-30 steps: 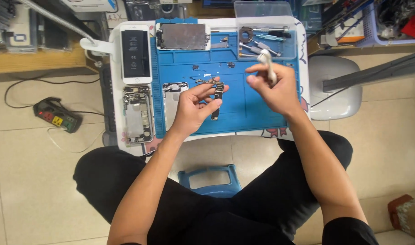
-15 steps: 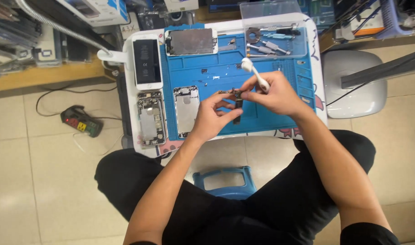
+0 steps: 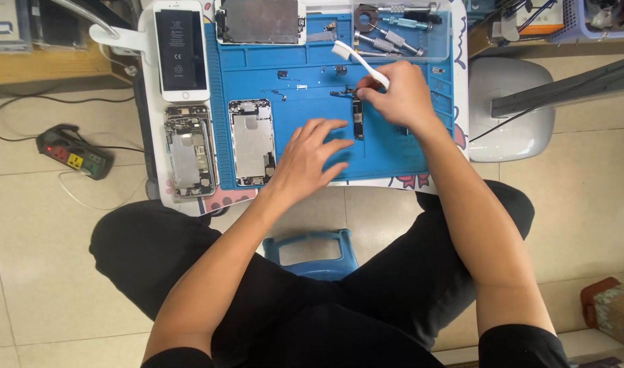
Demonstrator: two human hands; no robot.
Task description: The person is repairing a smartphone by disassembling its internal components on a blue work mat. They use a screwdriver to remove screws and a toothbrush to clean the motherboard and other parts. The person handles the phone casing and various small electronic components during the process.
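— What do we record for the hands?

— Our right hand (image 3: 400, 92) pinches a white toothbrush (image 3: 360, 63) just above the narrow circuit board (image 3: 358, 123), which lies flat on the blue mat (image 3: 394, 146). Our left hand (image 3: 312, 158) rests spread on the mat, fingertips just left of that board.

— Anything else?

— An open phone chassis (image 3: 252, 142) left of the board; a second chassis (image 3: 190, 151) beyond it.

- Opened phone chassis (image 3: 191, 152) lying left of the blue mat (image 3: 394, 150)
- Phone with dark battery (image 3: 181, 49)
- Power strip (image 3: 73, 151) on the floor
- Blue stool (image 3: 312, 252)
- White seat (image 3: 513, 109), possibly a chair
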